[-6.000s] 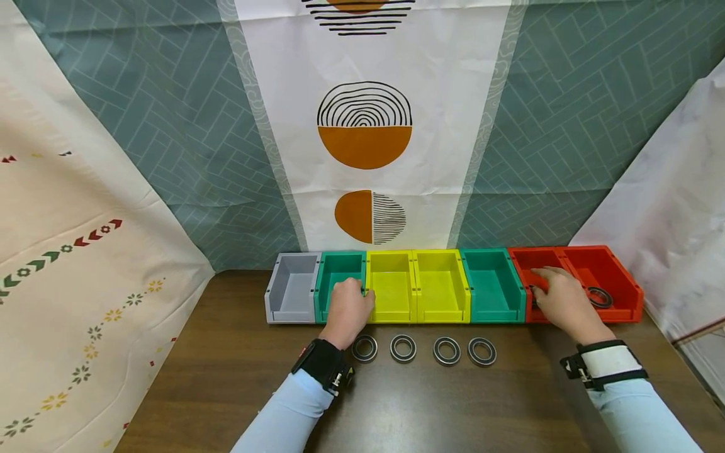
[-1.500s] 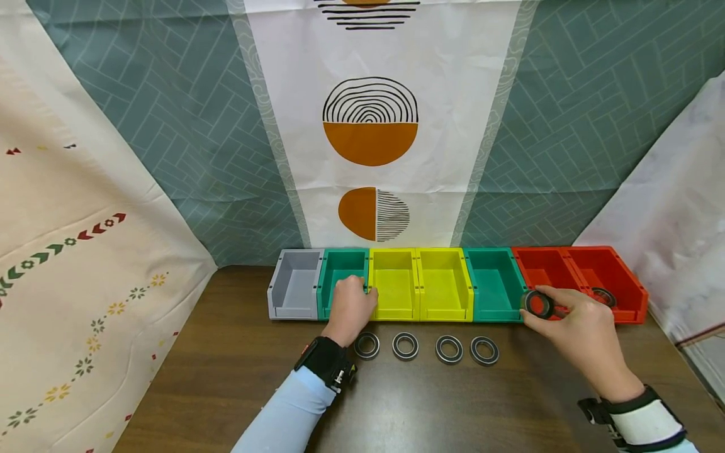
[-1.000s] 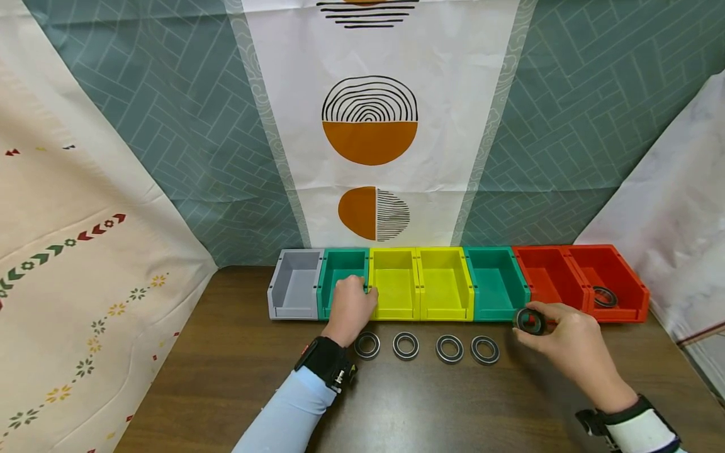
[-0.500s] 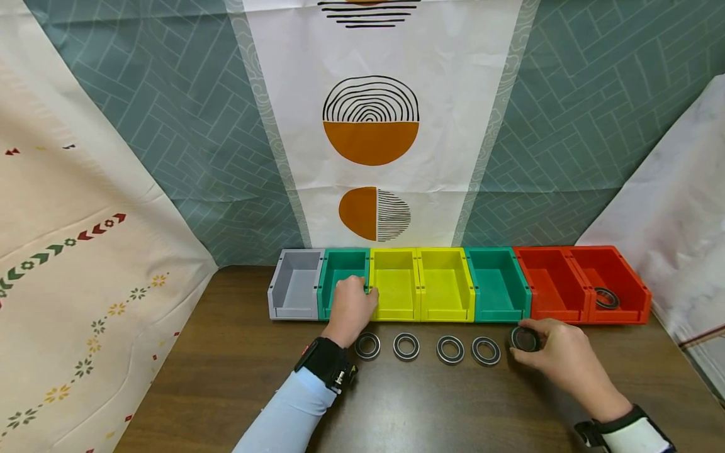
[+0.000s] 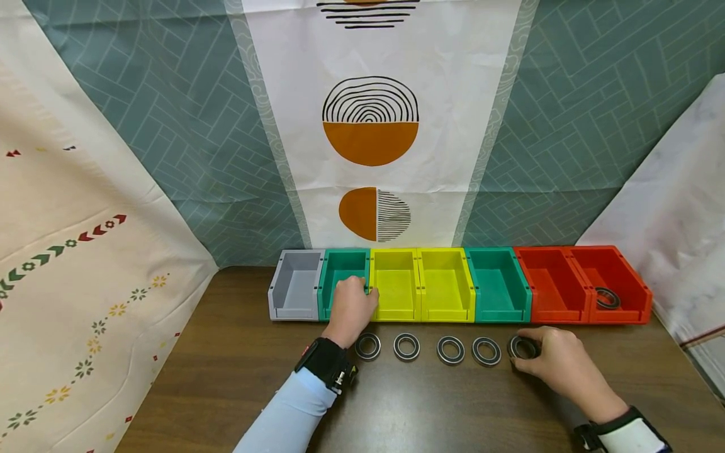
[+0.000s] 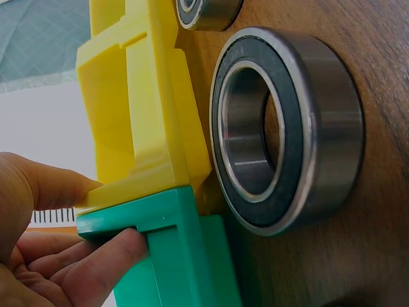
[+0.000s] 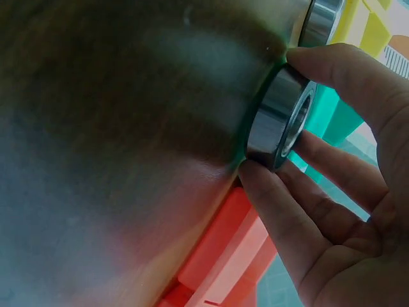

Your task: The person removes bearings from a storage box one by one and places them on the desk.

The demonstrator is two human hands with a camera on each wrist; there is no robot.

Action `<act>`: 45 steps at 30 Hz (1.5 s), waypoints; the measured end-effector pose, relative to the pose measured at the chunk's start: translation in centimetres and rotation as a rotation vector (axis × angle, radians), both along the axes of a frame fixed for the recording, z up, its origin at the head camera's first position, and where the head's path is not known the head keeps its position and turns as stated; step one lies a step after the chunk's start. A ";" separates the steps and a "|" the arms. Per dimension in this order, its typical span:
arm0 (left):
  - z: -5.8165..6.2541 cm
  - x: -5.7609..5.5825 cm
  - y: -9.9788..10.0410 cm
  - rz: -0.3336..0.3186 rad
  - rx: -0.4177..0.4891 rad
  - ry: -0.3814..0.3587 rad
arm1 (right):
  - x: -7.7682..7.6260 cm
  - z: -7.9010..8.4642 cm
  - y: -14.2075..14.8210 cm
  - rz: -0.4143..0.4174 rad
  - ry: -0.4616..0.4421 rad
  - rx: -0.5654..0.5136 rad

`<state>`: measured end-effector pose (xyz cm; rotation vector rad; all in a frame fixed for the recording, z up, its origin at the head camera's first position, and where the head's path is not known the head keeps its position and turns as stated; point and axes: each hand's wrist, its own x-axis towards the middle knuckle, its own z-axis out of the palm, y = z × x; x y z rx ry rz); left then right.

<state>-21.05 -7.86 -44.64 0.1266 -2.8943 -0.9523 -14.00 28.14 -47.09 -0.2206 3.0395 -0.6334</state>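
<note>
My right hand (image 5: 563, 362) pinches a ball bearing (image 5: 513, 348) between thumb and fingers. That bearing lies flat on the table at the right end of a row of similar bearings (image 5: 406, 358); in the right wrist view the thumb and a fingertip touch opposite sides of its steel rim (image 7: 270, 125). My left hand (image 5: 350, 311) grips the adjoining walls of the left green bin (image 6: 182, 249) and a yellow bin (image 6: 153, 96), thumb on the yellow side, fingers on the green. Close beside it, the leftmost bearing (image 6: 332, 128) rests on the table.
Along the back of the wooden table (image 5: 430, 409) runs a row of bins: grey (image 5: 293, 311), green, two yellow, green (image 5: 502, 311) and two red. One bearing (image 5: 608, 307) sits in the rightmost red bin (image 5: 620, 316). Patterned cloths (image 5: 226, 157) hang behind and at the sides.
My right hand has taken a bearing out of the left red bin, carried it forward and left, and lowered it flat onto the table beside the row. The left hand keeps its hold.
</note>
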 end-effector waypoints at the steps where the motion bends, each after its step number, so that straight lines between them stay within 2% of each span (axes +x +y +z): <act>1: 0.0 0.0 0.0 0.000 0.000 0.001 | 0.0 0.0 0.0 0.001 -0.002 0.003; 10: -0.1 -0.1 -0.1 -0.002 0.005 0.011 | -0.1 0.0 0.0 0.015 -0.053 0.000; 24: -0.2 0.0 -0.2 -0.003 -0.007 0.023 | -0.2 -0.1 -0.2 0.042 -0.038 0.041; 31: -0.2 0.0 -0.2 -0.005 0.004 0.034 | -0.3 0.8 -0.1 0.059 -0.050 0.049; 34: -0.2 0.0 -0.2 -0.006 0.005 0.039 | -0.5 1.8 0.3 0.052 -0.029 0.026; 38: -0.3 0.0 -0.1 -0.011 0.007 0.040 | -0.9 3.4 1.1 0.030 0.045 0.015; 45: -0.4 -0.1 -0.2 -0.013 0.009 0.041 | -1.8 5.4 3.3 -0.032 0.275 0.014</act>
